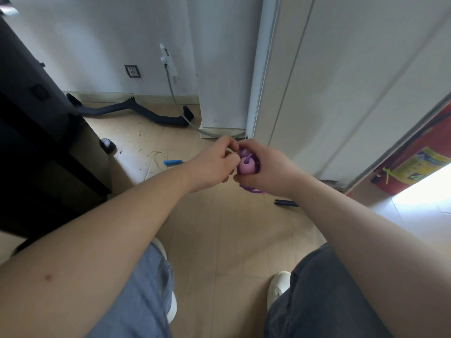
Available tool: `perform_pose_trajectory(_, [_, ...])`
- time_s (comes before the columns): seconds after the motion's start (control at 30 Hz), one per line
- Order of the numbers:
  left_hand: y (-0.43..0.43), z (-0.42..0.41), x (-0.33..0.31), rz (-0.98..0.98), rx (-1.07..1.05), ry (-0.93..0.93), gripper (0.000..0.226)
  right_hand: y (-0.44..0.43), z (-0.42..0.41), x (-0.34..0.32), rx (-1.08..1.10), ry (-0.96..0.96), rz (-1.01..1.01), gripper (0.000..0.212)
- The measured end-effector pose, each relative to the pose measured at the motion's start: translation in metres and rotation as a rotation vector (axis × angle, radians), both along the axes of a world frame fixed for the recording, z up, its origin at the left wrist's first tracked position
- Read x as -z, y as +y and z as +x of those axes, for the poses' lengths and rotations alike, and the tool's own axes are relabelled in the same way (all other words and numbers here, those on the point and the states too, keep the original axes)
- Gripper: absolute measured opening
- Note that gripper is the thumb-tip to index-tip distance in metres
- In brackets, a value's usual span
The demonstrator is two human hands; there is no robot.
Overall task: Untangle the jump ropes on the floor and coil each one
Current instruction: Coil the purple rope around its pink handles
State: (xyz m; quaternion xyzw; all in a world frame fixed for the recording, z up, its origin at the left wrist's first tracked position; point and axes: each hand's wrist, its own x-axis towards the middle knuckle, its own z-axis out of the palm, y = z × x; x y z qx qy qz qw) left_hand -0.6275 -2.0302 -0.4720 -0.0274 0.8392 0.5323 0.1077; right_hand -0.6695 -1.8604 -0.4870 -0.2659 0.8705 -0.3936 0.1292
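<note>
My right hand (266,167) grips the pink handles (246,165) of a purple jump rope held above the floor, and loops of its purple cord (251,190) hang out below my palm. My left hand (214,164) pinches the cord right beside the handles, fingers curled. A second rope lies on the floor to the left: a blue handle (172,162) with a thin yellowish cord (159,157). A black handle (285,203) lies on the floor under my right wrist.
A dark cabinet (36,142) fills the left. A black exercise bar (127,111) and a grey cable (175,101) lie by the wall. White doors (317,93) stand ahead, a red fire extinguisher (415,162) at right. My knees and shoes (277,286) are below.
</note>
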Motion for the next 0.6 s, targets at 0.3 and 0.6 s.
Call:
perform_pose_trajectory(0.3, [0.001,0.001,0.0,-0.106,0.023,0.045,0.018,0.005,-0.013,0.018,-0.058,0.263,0.211,0.059])
perform_pose_trajectory(0.6, [0.004,0.006,0.003,0.08,0.001,-0.136,0.027,0.005,-0.011,0.027,0.007,0.273,0.41,0.042])
